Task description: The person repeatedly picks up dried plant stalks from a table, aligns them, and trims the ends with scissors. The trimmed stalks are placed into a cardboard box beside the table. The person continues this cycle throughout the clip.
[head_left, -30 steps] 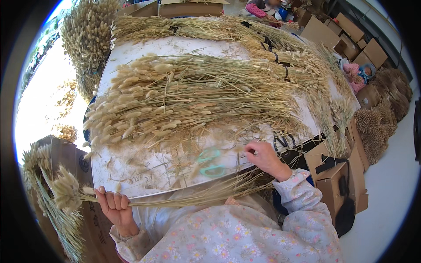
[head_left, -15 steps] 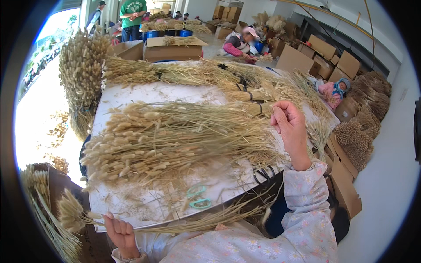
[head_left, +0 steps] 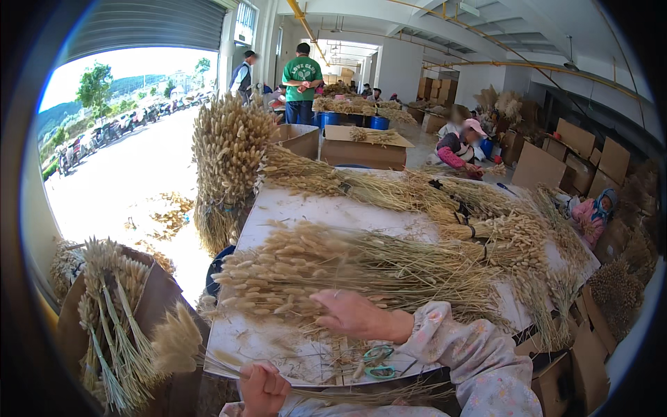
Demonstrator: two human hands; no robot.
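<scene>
My left hand [head_left: 263, 389], near the table's front left corner, is closed around the stems of a small bunch of dried fluffy grass [head_left: 178, 342]. Its pale heads stick out to the left, and the stems trail right along the table's front edge. My right hand [head_left: 356, 316] is at the near side of a large loose pile of dried grass stems [head_left: 417, 271]. Motion smears its fingers, so whether they grip any stems is unclear. Green-handled scissors [head_left: 379, 363] lie on the tabletop in front of the pile.
Tied grass bundles [head_left: 389, 191] line the table's [head_left: 306, 208] far and right sides. A tall upright bundle [head_left: 233, 153] stands at the far left corner. A box of grass bundles [head_left: 69, 333] is at my left; cartons [head_left: 583, 368] stand at right. Several people work or stand beyond.
The view has swung up and left. My right hand has come down from above the table's right side to the pile's near edge. My left hand still holds the small bunch.
</scene>
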